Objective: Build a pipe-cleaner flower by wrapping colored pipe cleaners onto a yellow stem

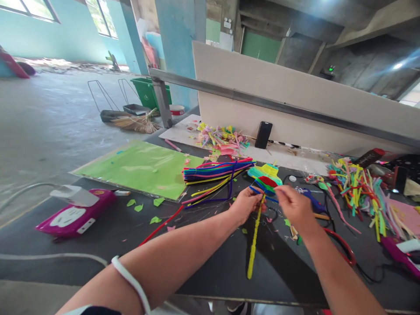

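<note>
My left hand [247, 204] is closed around the top of a yellow pipe-cleaner stem [253, 247], which hangs down over the table. Above its fingertips sits a flower head [267, 181] of red, green and blue pipe cleaner. Close on the other side, my right hand [293, 204] is closed in a pinch at the flower's right edge. A blue strand shows between the hands, but what the right fingertips grip is hidden. Behind the flower lies a yellow and turquoise pipe-cleaner piece [264, 170]. A bundle of coloured pipe cleaners [213, 172] lies left of it.
A green sheet [138, 168] and a purple power strip [77, 214] lie left. Red-handled scissors [341, 245], a blue glue gun [313, 200] and heaped pipe cleaners [361, 188] are right. A phone [263, 134] leans on the white board [278, 78]. Paper scraps are scattered about.
</note>
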Tool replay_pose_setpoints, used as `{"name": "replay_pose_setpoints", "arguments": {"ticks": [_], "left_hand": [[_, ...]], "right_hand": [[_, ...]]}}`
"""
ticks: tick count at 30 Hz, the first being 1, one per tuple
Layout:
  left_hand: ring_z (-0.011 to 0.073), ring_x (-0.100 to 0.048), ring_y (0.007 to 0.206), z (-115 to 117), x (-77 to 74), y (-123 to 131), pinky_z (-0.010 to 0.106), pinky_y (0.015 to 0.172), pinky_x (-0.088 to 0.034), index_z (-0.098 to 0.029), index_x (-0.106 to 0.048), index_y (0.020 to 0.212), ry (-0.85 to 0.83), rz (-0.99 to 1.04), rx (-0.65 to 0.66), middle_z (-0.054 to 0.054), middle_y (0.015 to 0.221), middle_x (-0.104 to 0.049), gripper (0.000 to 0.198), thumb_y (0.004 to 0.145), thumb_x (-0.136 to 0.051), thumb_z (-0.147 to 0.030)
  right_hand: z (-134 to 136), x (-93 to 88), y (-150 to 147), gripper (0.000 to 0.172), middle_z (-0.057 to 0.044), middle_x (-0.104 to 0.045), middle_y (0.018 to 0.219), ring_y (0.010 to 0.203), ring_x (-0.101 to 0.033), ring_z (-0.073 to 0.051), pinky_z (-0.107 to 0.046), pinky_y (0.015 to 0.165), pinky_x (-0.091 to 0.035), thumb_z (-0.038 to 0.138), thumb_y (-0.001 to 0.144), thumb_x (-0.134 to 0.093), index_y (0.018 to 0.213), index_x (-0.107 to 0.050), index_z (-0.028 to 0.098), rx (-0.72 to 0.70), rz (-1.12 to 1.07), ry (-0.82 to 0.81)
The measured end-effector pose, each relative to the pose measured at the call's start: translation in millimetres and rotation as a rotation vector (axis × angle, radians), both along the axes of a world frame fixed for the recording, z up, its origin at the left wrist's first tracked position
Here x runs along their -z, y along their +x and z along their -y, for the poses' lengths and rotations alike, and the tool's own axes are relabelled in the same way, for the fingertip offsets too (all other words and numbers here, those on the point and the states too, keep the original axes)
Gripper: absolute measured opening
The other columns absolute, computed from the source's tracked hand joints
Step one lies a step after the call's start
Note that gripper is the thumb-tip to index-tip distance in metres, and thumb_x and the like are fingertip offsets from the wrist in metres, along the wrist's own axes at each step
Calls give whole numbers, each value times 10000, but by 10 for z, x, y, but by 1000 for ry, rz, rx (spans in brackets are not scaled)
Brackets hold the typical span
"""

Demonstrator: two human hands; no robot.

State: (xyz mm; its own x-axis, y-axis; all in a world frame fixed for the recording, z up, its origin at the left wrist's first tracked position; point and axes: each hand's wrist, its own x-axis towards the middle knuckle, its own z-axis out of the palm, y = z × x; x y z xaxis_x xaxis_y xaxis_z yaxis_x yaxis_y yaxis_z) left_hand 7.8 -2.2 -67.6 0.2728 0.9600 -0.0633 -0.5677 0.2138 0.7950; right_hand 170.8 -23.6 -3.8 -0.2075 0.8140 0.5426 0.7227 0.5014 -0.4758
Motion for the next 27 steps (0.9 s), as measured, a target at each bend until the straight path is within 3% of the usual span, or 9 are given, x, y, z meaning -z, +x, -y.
{"name": "replay_pose_setpoints", "arguments": {"ticks": [2,5,9,11,14,20,23,27], "left_hand": [[101,-560,488,1,7,14,242,511,-478,-158,-546,835,45,6,5,-20,639,-587,263,640,-715,-212],[54,-464,439,-13,29,35,173,446,-369,-157,-533,750,81,-10,-50,-58,559,-529,207,587,-650,-108],[63,-467,463,-40,72,53,181,456,-352,-159,-507,734,86,-24,-59,-59,568,-541,266,529,-647,-64],[78,-502,489,-38,77,49,193,477,-378,-159,-502,771,114,-5,-47,-49,604,-564,312,525,-666,-61],[110,-552,487,-9,37,22,241,503,-443,-172,-479,902,111,38,-2,-42,649,-578,388,577,-678,-99],[139,-613,501,55,-73,-23,305,546,-509,-173,-423,1013,22,2,58,-19,723,-593,443,657,-680,-120],[146,-624,512,64,-64,-19,311,555,-514,-172,-415,1009,38,-5,82,-8,730,-604,437,674,-694,-142],[160,-628,517,61,-25,-25,339,561,-527,-174,-414,1029,62,6,136,7,720,-623,474,677,-730,-202]], "right_hand": [[-47,10,-287,223,-52,-720,919,814,-666,-183,-267,693,-446,316,930,-451,1006,-648,244,-24,354,-16],[-124,10,-575,247,-81,-719,912,842,-673,-217,-280,693,-441,304,939,-420,1056,-620,219,37,666,-58],[-150,-20,-703,182,-84,-700,820,753,-676,-221,-275,614,-408,213,914,-422,954,-599,194,145,822,-48],[-162,-41,-661,174,-81,-696,807,742,-673,-217,-270,598,-392,188,904,-422,941,-593,188,107,856,-32],[-229,-80,-462,192,-65,-704,832,763,-670,-201,-255,606,-388,248,924,-420,956,-603,198,-54,833,-6],[-409,-40,22,158,-54,-717,859,734,-678,-181,-256,638,-451,261,915,-476,974,-610,199,-118,412,201],[-398,76,70,134,-54,-720,866,743,-676,-179,-267,674,-480,250,906,-502,969,-613,208,-124,296,363],[-370,131,22,130,-55,-708,811,750,-657,-179,-282,721,-480,160,878,-524,956,-618,206,-156,362,558]]}}
